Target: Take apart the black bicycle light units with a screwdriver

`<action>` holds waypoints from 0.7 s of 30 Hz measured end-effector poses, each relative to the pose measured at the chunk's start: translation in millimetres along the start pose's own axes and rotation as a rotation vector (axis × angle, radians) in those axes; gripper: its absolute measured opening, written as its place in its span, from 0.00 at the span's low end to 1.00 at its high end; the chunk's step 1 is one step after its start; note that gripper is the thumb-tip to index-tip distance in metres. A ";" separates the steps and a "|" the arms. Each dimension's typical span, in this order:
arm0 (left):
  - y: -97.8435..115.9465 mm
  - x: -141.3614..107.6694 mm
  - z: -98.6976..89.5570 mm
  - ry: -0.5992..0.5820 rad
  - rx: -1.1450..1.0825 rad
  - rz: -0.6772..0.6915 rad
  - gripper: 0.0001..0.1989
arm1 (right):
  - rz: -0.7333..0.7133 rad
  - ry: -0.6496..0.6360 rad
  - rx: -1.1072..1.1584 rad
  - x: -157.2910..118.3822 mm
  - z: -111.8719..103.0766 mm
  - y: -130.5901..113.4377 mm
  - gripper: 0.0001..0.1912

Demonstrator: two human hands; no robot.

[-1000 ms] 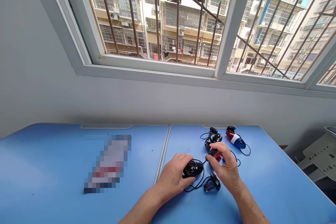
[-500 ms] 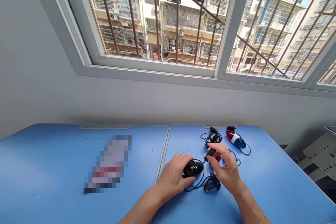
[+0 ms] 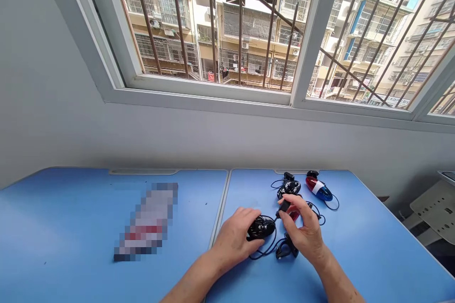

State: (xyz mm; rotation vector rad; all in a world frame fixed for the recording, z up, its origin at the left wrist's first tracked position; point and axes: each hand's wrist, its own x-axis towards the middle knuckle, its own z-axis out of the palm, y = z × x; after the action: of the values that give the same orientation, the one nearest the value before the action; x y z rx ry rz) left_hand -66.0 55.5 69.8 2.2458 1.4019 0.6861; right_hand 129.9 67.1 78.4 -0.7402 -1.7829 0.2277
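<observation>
My left hand (image 3: 239, 233) is closed around a black, glossy oval device (image 3: 262, 227) that lies on the blue table, with a thin black cord wound over it. A small black block (image 3: 285, 206) at a cord's end is pinched between the thumb and fingers of my right hand (image 3: 303, 225), just right of the device. Below this, a black ring-shaped clamp (image 3: 284, 247) rests on the table, partly covered by my right hand. Something red (image 3: 294, 214) shows behind the right fingers, mostly hidden.
Another black corded device (image 3: 289, 188) lies behind my right hand. To its right is a red, white and blue oval device (image 3: 320, 189) with a black cord. A blurred flat item (image 3: 151, 222) lies on the left tabletop. A wall and barred window stand behind the table.
My right hand has shifted slightly left with the small black block, and it now covers more of the ring-shaped clamp. My left hand has stayed in place.
</observation>
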 end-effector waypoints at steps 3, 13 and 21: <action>-1.3 0.2 0.9 0.001 -0.001 0.003 0.17 | -0.001 -0.011 0.004 -0.7 0.7 -1.2 0.21; -0.5 0.1 1.5 0.006 0.004 -0.004 0.18 | 0.033 -0.008 0.012 -4.7 3.2 2.3 0.21; 0.6 0.6 -0.3 0.007 0.009 0.005 0.16 | -0.009 -0.019 -0.001 -2.9 3.6 1.7 0.21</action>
State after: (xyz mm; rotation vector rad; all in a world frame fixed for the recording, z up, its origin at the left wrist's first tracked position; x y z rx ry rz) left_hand -65.5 55.8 70.5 2.2559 1.4062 0.6920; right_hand 127.7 67.6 74.0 -0.7332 -1.8040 0.2289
